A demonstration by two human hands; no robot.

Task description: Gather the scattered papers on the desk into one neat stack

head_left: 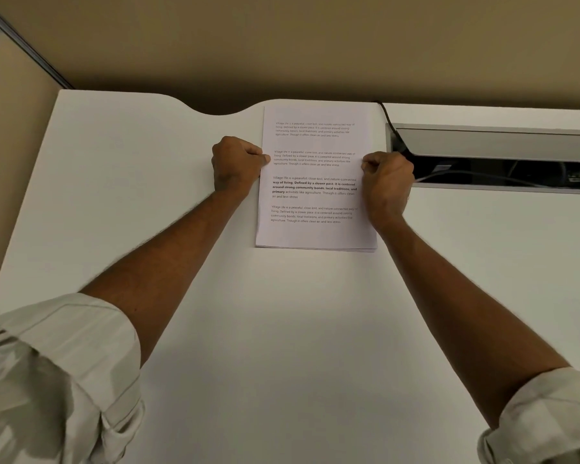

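A stack of white printed papers (pixel 315 236) lies flat on the white desk (pixel 282 329), near its far edge. The sheets line up closely, with several edges showing at the bottom right corner. My left hand (pixel 236 165) grips the stack's left edge, thumb on the top sheet and fingers curled. My right hand (pixel 387 182) grips the right edge in the same way, knuckles up. Both forearms reach forward across the desk with sleeves rolled up.
An open cable tray (pixel 499 162) with a raised grey lid is sunk into the desk right of the stack, with cables inside. A black cable (pixel 384 112) runs over the far edge. A curved cut-out (pixel 215 110) notches the far edge. A beige partition stands behind.
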